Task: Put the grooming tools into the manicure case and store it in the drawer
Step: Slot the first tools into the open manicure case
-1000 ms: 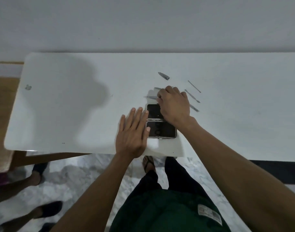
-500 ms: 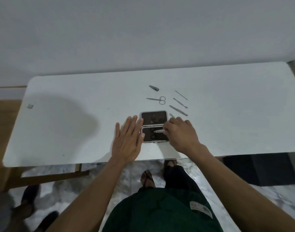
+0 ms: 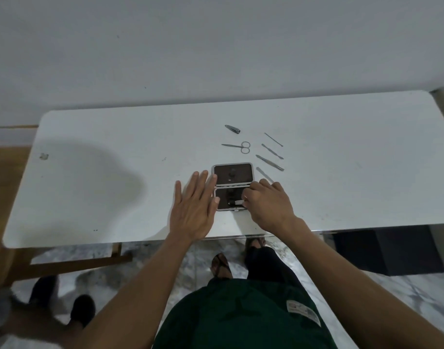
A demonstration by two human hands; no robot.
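The manicure case (image 3: 233, 173) lies open and flat on the white table (image 3: 341, 187), its two dark halves one behind the other. My left hand (image 3: 194, 210) rests flat against the case's left edge, fingers spread. My right hand (image 3: 268, 205) covers the right of the near half and pinches a small metal tool (image 3: 237, 203) lying in that half. Behind the case lie nail clippers (image 3: 232, 128), small scissors (image 3: 238, 146), and thin metal tools: a pick (image 3: 273, 139), a pusher (image 3: 272, 151), a file (image 3: 269, 162) and another strip (image 3: 263, 174).
The table stands against a plain grey wall (image 3: 215, 46). A small scrap (image 3: 43, 156) lies near its left end. Below the front edge I see my legs and sandalled feet (image 3: 222, 267) on a marble floor. Another person's feet in dark shoes (image 3: 82, 308) are at the lower left.
My right hand came back from the tools behind the case carrying a small metal tool and now holds it over the near half. The view tilted up. My left hand stayed beside the case.
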